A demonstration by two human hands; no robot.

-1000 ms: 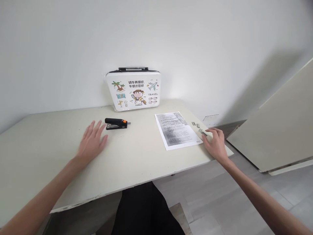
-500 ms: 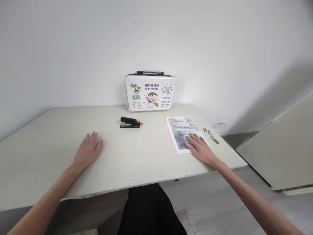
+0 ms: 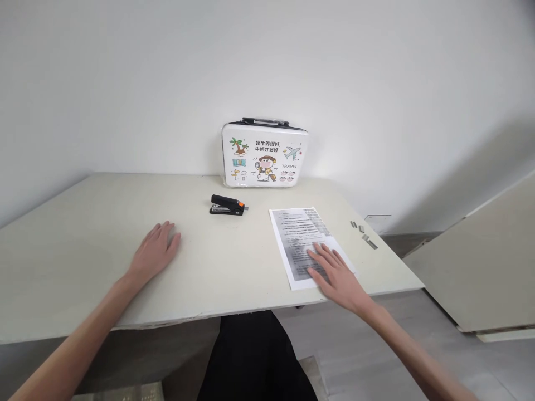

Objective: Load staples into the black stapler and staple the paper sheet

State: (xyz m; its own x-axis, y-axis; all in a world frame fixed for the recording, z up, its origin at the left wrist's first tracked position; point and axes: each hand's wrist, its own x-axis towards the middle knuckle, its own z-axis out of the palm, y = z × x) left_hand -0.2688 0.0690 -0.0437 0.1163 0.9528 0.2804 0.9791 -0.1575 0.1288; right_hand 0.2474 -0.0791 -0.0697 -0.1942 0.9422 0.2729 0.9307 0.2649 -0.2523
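My right hand (image 3: 337, 277) lies flat with fingers spread on the lower right part of a printed sheet of paper (image 3: 297, 234), covering some of its text. The sheet rests on the white table (image 3: 225, 262) near the front edge. To the left, my left hand (image 3: 155, 249) lies palm down on the bare tabletop, fingers stretched and thumb apart, holding nothing. A black stapler (image 3: 227, 205) with an orange patch sits between the hands, farther back, its jaw facing left.
A white carry case (image 3: 263, 156) with cartoon prints and a black handle stands against the wall. Several staple strips (image 3: 368, 241) lie near the table's right edge. A pale panel (image 3: 480, 262) stands beyond that edge, to the right.
My right hand has slid the sheet toward me and a little left, closer to the front edge. The left hand stays on the table. The view has shifted slightly.
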